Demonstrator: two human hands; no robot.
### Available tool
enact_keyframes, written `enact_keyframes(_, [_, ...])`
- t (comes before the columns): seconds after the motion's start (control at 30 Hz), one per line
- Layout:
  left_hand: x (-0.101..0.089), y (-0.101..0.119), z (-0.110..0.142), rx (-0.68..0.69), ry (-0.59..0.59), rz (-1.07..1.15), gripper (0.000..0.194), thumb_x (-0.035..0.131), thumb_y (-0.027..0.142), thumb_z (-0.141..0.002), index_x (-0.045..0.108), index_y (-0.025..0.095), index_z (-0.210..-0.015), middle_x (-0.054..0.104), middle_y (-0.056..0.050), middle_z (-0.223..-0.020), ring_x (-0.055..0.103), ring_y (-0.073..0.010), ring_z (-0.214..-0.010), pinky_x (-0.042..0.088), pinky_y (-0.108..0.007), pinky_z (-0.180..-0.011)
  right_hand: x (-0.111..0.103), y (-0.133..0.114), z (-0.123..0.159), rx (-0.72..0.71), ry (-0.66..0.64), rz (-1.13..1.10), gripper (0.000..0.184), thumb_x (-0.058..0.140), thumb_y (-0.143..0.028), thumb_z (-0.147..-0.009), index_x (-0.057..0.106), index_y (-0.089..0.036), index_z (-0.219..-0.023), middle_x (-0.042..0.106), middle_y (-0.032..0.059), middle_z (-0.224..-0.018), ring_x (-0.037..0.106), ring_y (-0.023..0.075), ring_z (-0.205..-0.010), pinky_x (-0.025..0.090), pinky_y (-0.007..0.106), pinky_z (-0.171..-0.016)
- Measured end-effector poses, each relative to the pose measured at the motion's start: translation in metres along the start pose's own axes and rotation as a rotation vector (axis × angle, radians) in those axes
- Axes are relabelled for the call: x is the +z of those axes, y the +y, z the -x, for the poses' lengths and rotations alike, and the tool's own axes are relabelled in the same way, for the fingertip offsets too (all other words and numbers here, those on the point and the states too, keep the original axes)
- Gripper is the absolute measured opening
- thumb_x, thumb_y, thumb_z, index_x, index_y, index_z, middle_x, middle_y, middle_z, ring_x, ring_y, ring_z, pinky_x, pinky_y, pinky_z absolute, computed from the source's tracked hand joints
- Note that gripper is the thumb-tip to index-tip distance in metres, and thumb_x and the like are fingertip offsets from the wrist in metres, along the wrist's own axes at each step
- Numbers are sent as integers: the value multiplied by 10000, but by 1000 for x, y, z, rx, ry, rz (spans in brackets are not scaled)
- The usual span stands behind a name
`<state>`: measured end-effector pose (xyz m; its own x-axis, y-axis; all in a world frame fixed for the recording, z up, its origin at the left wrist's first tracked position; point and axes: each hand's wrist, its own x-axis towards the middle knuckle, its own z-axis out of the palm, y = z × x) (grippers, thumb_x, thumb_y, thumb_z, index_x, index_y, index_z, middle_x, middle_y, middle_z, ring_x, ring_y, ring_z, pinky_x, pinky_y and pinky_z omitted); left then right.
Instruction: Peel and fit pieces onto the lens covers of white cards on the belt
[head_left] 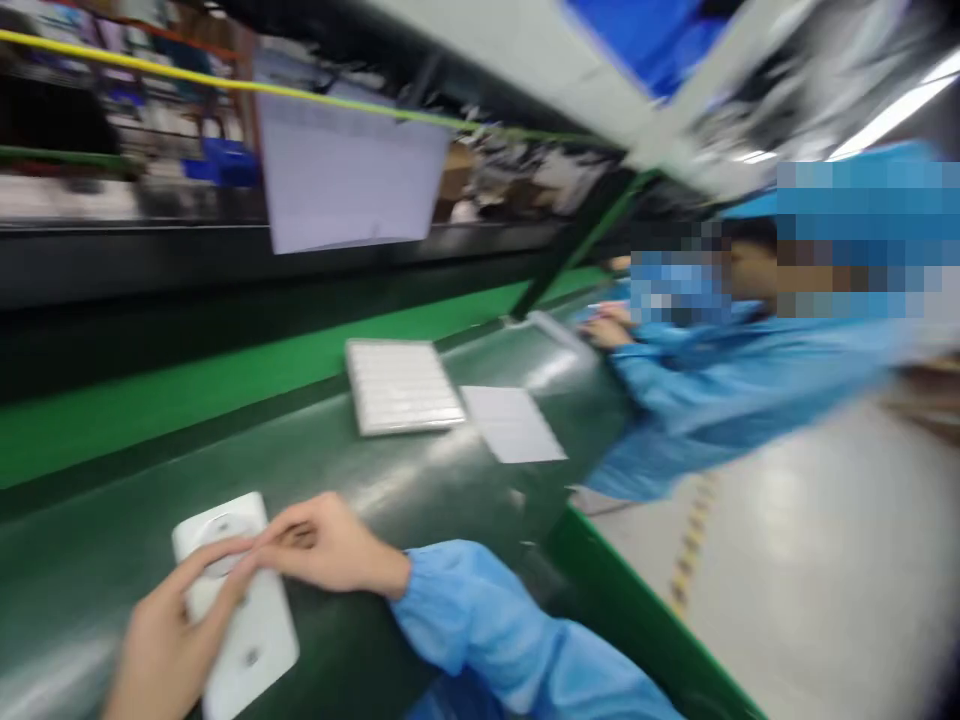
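Left hand [169, 650] and right hand [322, 545] pinch a white rectangular plastic socket panel [251, 655]. A white ridged tray [401, 385] lies untouched beyond.

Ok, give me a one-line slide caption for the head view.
Left hand and right hand handle a white plastic housing on a green belt, a co-worker in blue beyond.

A pale factory floor [795, 580] with yellow tape [691, 545] lies below strip lights [892, 115] and blurred shelving [90, 130].
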<state>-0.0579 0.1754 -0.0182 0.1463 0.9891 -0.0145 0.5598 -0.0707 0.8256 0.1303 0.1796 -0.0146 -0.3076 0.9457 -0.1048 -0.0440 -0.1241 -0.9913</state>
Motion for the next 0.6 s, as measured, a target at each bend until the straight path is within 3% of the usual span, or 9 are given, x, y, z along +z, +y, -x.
enact_keyframes(0.1, [-8, 9, 14, 37, 16, 129, 279, 664, 478, -889, 765, 223, -941, 802, -27, -945, 743, -228, -800, 600, -303, -754, 0, -6, 6, 14, 34, -14, 426, 809, -568, -786, 812, -150, -867, 751, 48, -761, 628, 142, -646, 509, 268, -635])
enact_keyframes(0.23, [-8, 13, 16, 19, -8, 251, 191, 690, 371, -911, 771, 204, -958, 801, -43, -974, 738, -211, -864, 571, -281, -775, -3, -10, 6, 60, -28, -67, 367, 815, -534, -805, 807, -168, -829, 657, 5, -617, 496, 98, -526, 422, 238, -528])
enact_keyframes(0.4, [-9, 15, 23, 19, -31, 310, 149, 699, 322, -928, 785, 208, -969, 798, -30, -966, 732, -196, -893, 561, -279, -827, 0, -13, 11, 96, -18, -22, 380, 831, -558, -777, 813, -180, -817, 612, 0, -586, 456, 102, -522, 360, 238, -492])
enact_keyframes(0.6, [-11, 19, 22, 11, -60, 314, 168, 682, 333, -940, 764, 187, -955, 790, -38, -941, 725, -203, -862, 565, -298, -828, -1, -11, 12, 100, -10, 31, 371, 804, -553, -808, 804, -183, -827, 660, 24, -657, 512, 122, -566, 426, 250, -528])
